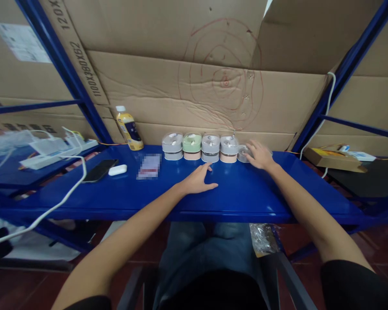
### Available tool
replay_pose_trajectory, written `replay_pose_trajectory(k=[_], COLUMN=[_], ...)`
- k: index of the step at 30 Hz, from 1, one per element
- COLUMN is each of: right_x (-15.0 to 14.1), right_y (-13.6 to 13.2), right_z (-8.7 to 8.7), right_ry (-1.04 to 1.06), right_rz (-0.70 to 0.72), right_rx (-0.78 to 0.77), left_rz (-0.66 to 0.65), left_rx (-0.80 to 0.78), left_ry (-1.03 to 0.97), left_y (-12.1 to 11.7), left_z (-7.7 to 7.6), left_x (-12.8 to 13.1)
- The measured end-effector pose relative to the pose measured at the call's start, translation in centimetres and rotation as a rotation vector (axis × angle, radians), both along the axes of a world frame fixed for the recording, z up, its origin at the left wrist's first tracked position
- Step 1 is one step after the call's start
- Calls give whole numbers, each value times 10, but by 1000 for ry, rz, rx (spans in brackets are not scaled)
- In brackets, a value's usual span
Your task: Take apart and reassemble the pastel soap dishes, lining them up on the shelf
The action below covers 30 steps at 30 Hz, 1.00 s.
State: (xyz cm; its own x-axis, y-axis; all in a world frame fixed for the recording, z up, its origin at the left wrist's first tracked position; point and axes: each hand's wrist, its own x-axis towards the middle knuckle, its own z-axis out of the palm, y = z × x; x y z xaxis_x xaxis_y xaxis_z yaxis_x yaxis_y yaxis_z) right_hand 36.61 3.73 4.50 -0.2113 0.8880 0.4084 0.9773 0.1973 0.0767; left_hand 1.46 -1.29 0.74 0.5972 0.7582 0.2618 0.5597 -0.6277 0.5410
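My left hand [198,181] rests flat on the blue steel shelf [271,193], fingers spread, just in front of a row of round two-tier lidded containers. Among them are a grey one [172,145], a green-and-peach one [192,146], a grey one [210,148] and a grey-and-peach one [229,148]. My right hand [260,156] lies at the row's right end, its spread fingertips against a smaller grey round container [243,153]. That container is partly hidden behind the hand.
Left along the shelf lie a yellow drink bottle [128,129], a blurred card [148,166], a white earbud case [117,170], a black phone [99,170] and a white power strip [58,151] with cables. Cardboard sheets [197,94] stand behind, between blue uprights.
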Motion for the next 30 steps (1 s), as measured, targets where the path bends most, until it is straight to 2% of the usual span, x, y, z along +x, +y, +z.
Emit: replay_pose_trajectory(k=[4,8,10,12,14,15,16,18,20,22,26,30], right_x=[-20,-27,-30,-34,-40,-44,-49,-62,-76,-88,-90,-68], right_y=[-26,-74,-94,-103,-101,-98,-93,-84,-77,-70,-57,-42], right_z=[-5,0,5,9,11,11,12,12,15,20,22,6], right_ry=[-102,-88,-17,66,130,152,174,229,327,451,657,780], right_rz=[44,81,9,-136,-242,-229,-158,125,430,586,559,429], right_rx=[-128,-65,1,10,-101,-173,-228,-261,-224,-174,-73,-100], left_rz=[4,-1,2,7,5,0,-9,-39,-80,-116,-147,-172], left_rx=[6,19,21,16,-5,-17,-29,-41,-34,-16,58,110], left_ry=[-4,7,7,-4,-31,-50,-74,-123,-172,-211,-186,-116], left_y=[0,0,0,-2,-3,-3,-4,-3,-3,-2,-2,-2], left_z=[0,-1,-1,0,1,2,3,4,4,4,4,5], left_x=[0,2,2,2,1,1,1,1,1,0,-3,-5])
